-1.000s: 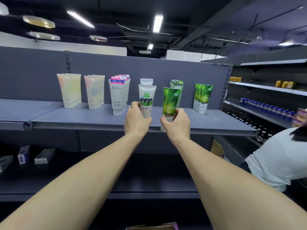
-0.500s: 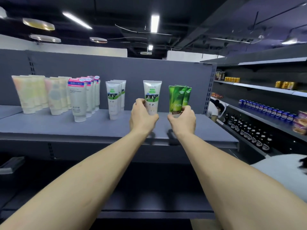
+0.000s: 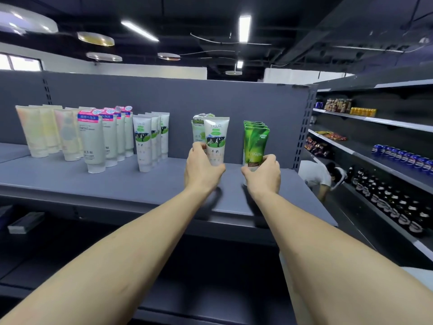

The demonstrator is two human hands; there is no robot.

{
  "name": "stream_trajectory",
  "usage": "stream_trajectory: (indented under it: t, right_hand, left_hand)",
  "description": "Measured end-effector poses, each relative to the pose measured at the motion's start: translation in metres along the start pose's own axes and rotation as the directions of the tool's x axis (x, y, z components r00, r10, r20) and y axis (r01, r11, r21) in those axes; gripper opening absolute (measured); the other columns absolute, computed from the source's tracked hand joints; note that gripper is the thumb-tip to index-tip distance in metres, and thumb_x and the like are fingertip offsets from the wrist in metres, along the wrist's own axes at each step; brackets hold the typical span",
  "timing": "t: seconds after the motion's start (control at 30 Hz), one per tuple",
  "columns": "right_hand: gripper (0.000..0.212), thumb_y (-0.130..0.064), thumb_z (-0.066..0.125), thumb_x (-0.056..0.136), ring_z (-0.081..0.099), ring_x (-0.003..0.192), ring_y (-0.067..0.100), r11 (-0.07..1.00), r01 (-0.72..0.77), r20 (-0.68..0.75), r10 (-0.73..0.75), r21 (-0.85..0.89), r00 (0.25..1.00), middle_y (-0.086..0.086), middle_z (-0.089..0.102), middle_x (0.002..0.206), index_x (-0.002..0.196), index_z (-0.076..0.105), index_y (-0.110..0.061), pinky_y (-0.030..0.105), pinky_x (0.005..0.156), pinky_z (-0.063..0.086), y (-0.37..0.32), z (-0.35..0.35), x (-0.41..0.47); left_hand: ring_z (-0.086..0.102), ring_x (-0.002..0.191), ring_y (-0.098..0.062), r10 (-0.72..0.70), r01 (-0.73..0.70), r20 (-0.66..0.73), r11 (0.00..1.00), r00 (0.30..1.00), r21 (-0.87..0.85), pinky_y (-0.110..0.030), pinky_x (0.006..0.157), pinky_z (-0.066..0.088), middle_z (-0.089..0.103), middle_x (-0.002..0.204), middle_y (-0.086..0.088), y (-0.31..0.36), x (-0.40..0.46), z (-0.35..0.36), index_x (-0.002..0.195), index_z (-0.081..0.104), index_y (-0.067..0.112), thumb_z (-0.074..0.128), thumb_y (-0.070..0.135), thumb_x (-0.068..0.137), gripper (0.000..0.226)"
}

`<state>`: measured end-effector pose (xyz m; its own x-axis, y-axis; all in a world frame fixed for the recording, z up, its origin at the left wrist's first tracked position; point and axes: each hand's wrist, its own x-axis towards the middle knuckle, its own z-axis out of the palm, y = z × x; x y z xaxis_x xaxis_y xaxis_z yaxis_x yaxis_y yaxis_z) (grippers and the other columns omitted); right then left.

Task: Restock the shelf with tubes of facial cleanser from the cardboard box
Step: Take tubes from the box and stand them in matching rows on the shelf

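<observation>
- The shelf [image 3: 117, 184], a flat matte grey metal deck with a slotted upright at its right end, carries upright rows of glossy plastic tubes; the view sits more to the right than half a second ago, so those rows now stand further left.
- My left hand [image 3: 202, 168] is wrapped around the lower half of a white cow-print tube [image 3: 216, 140], flat-crimped at the top, held upright over the shelf in front of a pale green tube [image 3: 198, 132].
- My right hand [image 3: 262, 174] has its grip clamped on the base of a glossy green tube [image 3: 255, 144], now standing at the front of the green row [image 3: 254, 125] near the shelf's right end, closer to it than before.
- White cow-print tubes [image 3: 150, 139] stand well left of my hands.
</observation>
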<state>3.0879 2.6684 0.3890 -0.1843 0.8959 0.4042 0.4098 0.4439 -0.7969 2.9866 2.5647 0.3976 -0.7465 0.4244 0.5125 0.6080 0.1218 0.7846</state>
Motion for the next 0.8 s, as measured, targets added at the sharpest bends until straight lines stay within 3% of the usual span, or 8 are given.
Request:
stream_trajectory:
  t: [0.5, 0.67, 0.8]
  right_hand:
    - [0.050, -0.023, 0.075, 0.084, 0.057, 0.109, 0.032, 0.999, -0.040, 0.015, 0.040, 0.030, 0.999, 0.011, 0.054, 0.123, 0.123, 0.047, -0.008, 0.041, 0.086, 0.048, 0.000, 0.012, 0.012]
    - [0.070, -0.029, 0.078, 0.082, 0.047, 0.124, 0.034, 0.995, -0.099, -0.071, 0.099, -0.008, 0.993, 0.011, 0.044, 0.137, 0.136, 0.039, -0.008, 0.044, 0.091, 0.045, -0.013, 0.013, 0.000]
    - [0.057, -0.029, 0.074, 0.086, 0.046, 0.123, 0.032, 0.998, -0.059, -0.134, 0.054, -0.034, 0.990, 0.010, 0.045, 0.134, 0.130, 0.043, -0.012, 0.042, 0.088, 0.044, -0.024, 0.014, -0.016]
  left_hand:
    - [0.061, 0.098, -0.020, -0.004, 0.004, 0.008, 1.000, 1.000, 0.024, -0.043, 0.085, 0.053, 0.061, 0.110, -0.001, -0.008, 0.004, -0.009, 0.118, 0.047, 0.017, 0.074, 0.021, 0.069, 0.056]
    - [0.061, 0.102, -0.021, 0.001, -0.001, -0.001, 0.999, 1.000, 0.034, -0.043, 0.087, 0.053, 0.060, 0.114, -0.002, -0.011, 0.003, -0.020, 0.121, 0.047, 0.015, 0.075, 0.022, 0.070, 0.059]
    - [0.061, 0.103, -0.020, 0.005, -0.005, -0.006, 1.000, 1.000, 0.025, -0.042, 0.088, 0.053, 0.060, 0.115, -0.002, -0.011, -0.001, -0.031, 0.122, 0.048, 0.014, 0.076, 0.022, 0.072, 0.058]
